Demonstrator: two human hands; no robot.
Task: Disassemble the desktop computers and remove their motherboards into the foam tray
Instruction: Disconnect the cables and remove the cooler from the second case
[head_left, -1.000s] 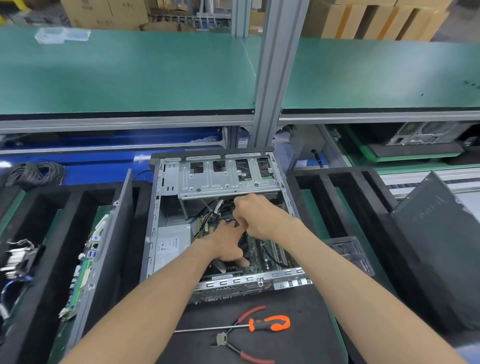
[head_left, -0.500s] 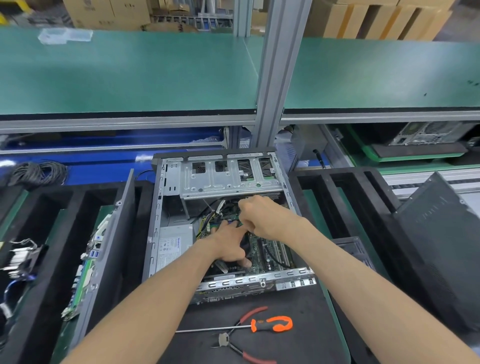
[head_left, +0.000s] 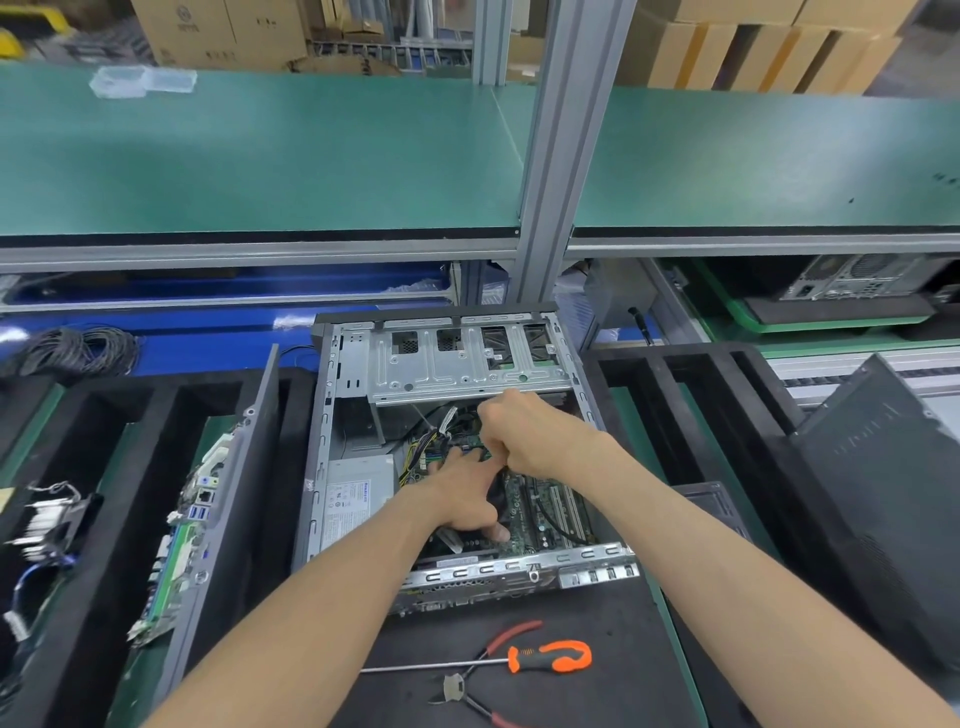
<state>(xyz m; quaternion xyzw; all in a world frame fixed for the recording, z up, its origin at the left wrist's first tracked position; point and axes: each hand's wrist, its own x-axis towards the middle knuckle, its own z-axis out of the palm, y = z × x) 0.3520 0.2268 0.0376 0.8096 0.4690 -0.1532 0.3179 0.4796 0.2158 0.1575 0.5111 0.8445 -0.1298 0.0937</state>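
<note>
Black mat — one screwdriver, one pliers, two hands inside.

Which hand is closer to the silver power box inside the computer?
Left. The left hand rests on the motherboard just right of the power supply; the right hand is farther right, up near the drive cage.

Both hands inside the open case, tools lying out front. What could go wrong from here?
1. The right hand is fisted over the cable bundle; a hard pull may strain a connector.
2. The left hand presses on the motherboard; it may flex.
3. Forearms could nudge the screwdriver.
</note>
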